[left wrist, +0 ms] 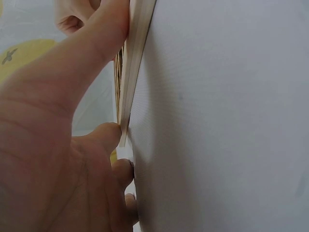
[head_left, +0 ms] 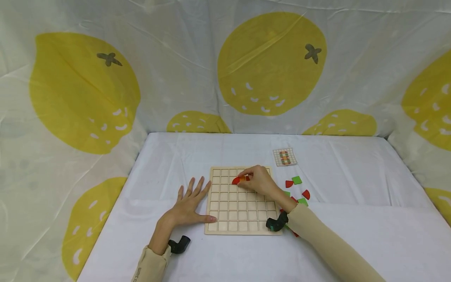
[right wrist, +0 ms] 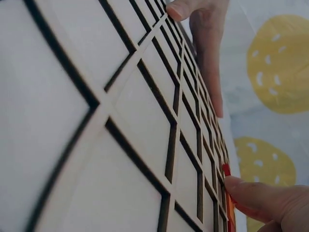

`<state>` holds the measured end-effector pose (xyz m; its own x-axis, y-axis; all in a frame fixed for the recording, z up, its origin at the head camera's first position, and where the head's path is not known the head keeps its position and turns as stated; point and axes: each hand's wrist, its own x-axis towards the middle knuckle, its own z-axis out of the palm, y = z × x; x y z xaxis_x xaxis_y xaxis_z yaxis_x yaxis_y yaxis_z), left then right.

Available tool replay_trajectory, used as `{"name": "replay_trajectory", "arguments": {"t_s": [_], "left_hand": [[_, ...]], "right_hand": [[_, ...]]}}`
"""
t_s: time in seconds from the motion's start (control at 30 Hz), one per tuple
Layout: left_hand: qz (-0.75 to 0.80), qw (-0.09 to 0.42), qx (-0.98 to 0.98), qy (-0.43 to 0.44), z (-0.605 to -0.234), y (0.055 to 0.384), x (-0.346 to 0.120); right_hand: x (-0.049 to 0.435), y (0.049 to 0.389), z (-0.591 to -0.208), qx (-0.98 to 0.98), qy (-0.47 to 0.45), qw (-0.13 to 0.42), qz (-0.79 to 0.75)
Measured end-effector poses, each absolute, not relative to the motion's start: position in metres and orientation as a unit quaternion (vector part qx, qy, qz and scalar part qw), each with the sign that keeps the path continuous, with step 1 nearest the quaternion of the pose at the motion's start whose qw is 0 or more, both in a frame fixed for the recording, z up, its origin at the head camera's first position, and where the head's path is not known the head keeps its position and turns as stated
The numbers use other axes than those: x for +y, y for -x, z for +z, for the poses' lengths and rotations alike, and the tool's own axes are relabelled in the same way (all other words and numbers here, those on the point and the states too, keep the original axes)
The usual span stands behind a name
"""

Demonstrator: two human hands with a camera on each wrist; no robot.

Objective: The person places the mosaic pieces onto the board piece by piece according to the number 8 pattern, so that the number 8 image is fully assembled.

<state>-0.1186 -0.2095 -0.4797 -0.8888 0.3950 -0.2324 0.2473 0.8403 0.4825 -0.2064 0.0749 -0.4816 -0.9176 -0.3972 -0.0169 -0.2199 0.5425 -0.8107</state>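
Left of lower centre, the left hand [head_left: 186, 209] spreads its fingers, thumb on a wooden board [head_left: 234, 205] of shallow square cells. At its upper middle, the right hand [head_left: 260, 182] pinches a red quarter-round [head_left: 235, 181] beside an orange piece [head_left: 242, 179]. Right, flat green squares [head_left: 297, 179] lie loose; farther, a gridded card [head_left: 284, 156].

Left grip [head_left: 187, 209] is palm down with the fingers fanned out and pretty straight, thumb stuck out sideways. Right grip [head_left: 260, 181] is farther forward and off to the right of it, back of the hand up, thumb and fingertips in a pinch. Left wrist [head_left: 163, 234] is bare right behind its grip. Right forearm [head_left: 327, 239], in a beige sleeve, slants back and outward from its own grip.
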Motion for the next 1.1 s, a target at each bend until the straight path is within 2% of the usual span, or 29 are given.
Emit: {"name": "replay_trajectory", "arguments": {"t_s": [0.27,0.6,1.1], "left_hand": [[0.228,0.161,0.945,-0.17,-0.481,0.118,-0.21],[0.226,0.16,0.946,-0.17,-0.482,0.119,-0.21],[0.23,0.162,0.944,-0.17,-0.479,0.118,-0.209]], "right_hand": [[0.074,0.205,-0.486,0.862,0.17,0.108,-0.465],[0.069,0.209,-0.49,0.868,0.2,0.084,-0.447],[0.066,0.211,-0.493,0.869,0.185,0.094,-0.449]]}}
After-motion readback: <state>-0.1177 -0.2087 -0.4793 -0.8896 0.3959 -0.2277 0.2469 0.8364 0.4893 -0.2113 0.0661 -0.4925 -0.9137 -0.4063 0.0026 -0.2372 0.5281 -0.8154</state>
